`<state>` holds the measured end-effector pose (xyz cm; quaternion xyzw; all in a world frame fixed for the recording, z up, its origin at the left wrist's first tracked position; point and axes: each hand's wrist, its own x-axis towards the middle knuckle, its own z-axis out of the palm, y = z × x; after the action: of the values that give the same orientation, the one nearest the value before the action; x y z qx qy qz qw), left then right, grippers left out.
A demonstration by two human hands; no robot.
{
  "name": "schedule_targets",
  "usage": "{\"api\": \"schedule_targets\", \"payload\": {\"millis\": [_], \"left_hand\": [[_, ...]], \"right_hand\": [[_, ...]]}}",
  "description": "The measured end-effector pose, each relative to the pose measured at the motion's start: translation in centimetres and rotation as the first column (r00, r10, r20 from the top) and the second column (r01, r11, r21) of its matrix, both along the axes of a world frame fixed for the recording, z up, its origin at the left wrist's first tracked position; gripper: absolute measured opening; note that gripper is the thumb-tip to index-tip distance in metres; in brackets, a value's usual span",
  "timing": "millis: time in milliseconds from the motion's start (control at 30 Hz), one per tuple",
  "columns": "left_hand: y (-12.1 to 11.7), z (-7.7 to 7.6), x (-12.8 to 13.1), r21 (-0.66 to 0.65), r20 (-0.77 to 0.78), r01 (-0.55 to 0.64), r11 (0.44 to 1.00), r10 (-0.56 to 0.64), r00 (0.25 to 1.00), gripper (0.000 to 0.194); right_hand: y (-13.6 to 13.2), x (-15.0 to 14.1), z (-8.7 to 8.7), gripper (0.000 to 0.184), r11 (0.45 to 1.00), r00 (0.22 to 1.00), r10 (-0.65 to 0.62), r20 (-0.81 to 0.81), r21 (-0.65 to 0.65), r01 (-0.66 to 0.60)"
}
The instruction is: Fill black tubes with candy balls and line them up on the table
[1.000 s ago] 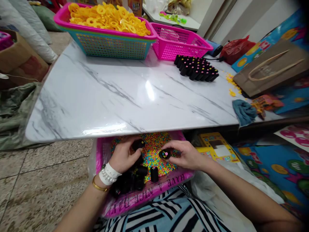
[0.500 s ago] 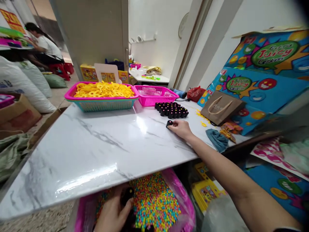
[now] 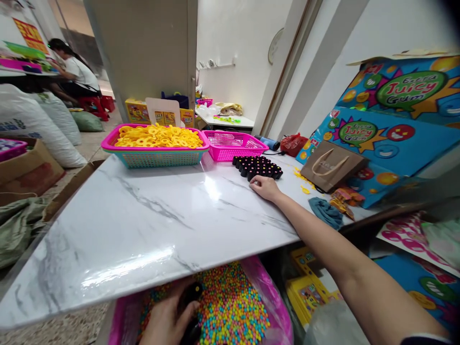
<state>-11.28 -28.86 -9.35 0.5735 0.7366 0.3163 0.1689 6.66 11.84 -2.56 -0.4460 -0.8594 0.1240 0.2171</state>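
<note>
On the marble-patterned table (image 3: 151, 225), my right hand (image 3: 266, 188) is closed in a pinch at the front edge of a cluster of small black cylinders (image 3: 257, 165) with coloured dots on top. One black cylinder (image 3: 250, 176) shows at its fingertips, partly hidden by them. Below the table edge, my left hand (image 3: 167, 316) is curled around black cylinders (image 3: 196, 289), one with a yellow dot on top. That hand is over a pink tub (image 3: 275, 302) of small multicoloured balls (image 3: 233, 306). The table edge hides part of the tub.
A pink basket of yellow plastic pieces (image 3: 158, 136) stacks on a teal basket (image 3: 161, 159), beside another pink basket (image 3: 224, 152). At right are a paper bag (image 3: 330, 167), blue cloth (image 3: 325, 212) and gum cartons (image 3: 388, 139). A person (image 3: 77, 72) sits far left.
My right hand has moved slightly away from me, bringing its black cylinder up against the cluster. My left hand stays over the tub. The view has shifted slightly.
</note>
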Motion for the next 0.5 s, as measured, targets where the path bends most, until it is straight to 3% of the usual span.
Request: {"api": "schedule_targets", "payload": {"millis": [133,300,367,433,500], "left_hand": [[-0.1,0.1,0.0,-0.024,0.02,-0.014,1.0,0.014,1.0,0.034],[-0.2,0.4,0.3,-0.099,0.068,-0.036,0.994,0.043,0.997,0.034],[-0.1,0.4,0.4,-0.135,0.077,-0.034,0.99,0.044,0.996,0.036],[0.1,0.3,0.5,-0.158,0.076,-0.026,0.987,0.038,0.996,0.036],[0.2,0.1,0.5,-0.167,0.07,-0.003,0.986,0.015,0.997,0.037]], "right_hand": [[-2.4,1.1,0.9,0.018,0.996,0.997,0.082,-0.005,-0.02,-0.082],[-10.5,3.5,1.6,0.022,0.971,0.969,0.237,-0.064,0.055,-0.234],[-12.5,4.2,1.7,0.024,0.956,0.958,0.282,-0.048,0.095,-0.277],[-12.3,4.2,1.5,0.026,0.973,0.977,0.21,0.024,0.097,-0.212],[-10.0,3.5,1.2,0.031,0.994,0.991,0.072,0.112,0.068,-0.08]]}}
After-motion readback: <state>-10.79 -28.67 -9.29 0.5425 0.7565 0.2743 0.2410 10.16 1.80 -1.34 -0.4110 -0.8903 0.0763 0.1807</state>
